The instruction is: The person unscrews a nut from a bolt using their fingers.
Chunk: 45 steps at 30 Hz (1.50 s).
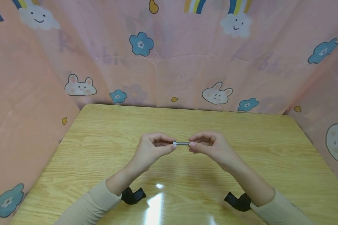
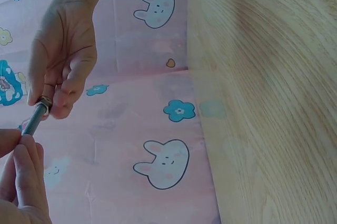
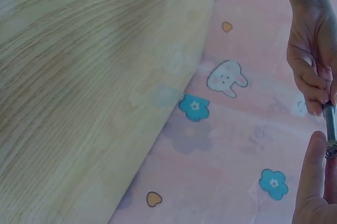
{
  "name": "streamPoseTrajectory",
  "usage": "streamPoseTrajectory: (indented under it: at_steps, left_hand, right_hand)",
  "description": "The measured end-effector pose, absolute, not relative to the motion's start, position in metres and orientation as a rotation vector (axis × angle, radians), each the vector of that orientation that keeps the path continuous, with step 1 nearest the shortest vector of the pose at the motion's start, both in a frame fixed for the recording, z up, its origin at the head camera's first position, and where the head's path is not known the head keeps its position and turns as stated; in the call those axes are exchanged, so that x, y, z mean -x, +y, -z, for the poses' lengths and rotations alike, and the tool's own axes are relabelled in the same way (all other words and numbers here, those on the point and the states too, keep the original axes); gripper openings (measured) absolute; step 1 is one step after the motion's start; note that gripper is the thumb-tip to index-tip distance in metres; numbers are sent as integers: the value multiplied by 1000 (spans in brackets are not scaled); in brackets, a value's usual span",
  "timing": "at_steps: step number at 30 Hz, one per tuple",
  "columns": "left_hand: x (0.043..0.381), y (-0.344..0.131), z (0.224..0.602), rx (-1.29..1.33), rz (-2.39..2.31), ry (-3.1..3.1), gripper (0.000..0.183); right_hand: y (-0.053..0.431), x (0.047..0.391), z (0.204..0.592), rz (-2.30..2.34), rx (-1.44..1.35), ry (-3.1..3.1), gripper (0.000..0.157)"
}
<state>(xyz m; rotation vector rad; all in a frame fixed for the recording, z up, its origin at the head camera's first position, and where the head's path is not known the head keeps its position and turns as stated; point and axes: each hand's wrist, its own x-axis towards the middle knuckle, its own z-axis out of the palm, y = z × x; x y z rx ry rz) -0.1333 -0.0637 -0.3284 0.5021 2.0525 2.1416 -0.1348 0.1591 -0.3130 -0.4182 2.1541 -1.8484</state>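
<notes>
A metal bolt is held level between both hands, a little above the table. My left hand pinches its left end, where a wider silver head partly shows between thumb and fingertips. At the other end, my right hand pinches a hex nut; from the head view the fingers hide this nut. The thread is bare between the two hands in the left wrist view. In the right wrist view, the nut sits at the right fingertips, low at the image edge.
A wood-grain table with rounded back corners lies under the hands. Pink printed cloth hangs behind it and along both sides. Black straps stick out at both wrists. Bright light reflects off the table's front part.
</notes>
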Motion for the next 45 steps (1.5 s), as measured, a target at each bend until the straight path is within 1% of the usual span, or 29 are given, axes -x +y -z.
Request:
streamPoseTrajectory:
  at_steps: [8,14,20,23,26,32,45]
  left_hand:
    - [133,-65,328,-497,-2143,2059,16]
    - [132,-64,329,-485,-2138,2064,16]
    - [133,-66,329,-497,-2139,2066,16]
    - [133,-66,330,-506,-2136,2065,16]
    - [132,-67,330,-507,-2133,2068,17]
    - [132,-67,330,-496,-2142,2059,16]
    - [132,-67,330,-487,-2131,2072,16]
  right_hand:
    - [160,135,313,1842,472,2142,36]
    - [159,137,313,1821,404,2077,34]
    - [159,137,311,1849,405,2106,25]
    - [159,136,310,1857,414,2114,22]
    - [159,135,310,1868,426,2115,24]
    - [158,134,310,1843,416,2136,35]
    - [157,135,310,1826,360,2147,29]
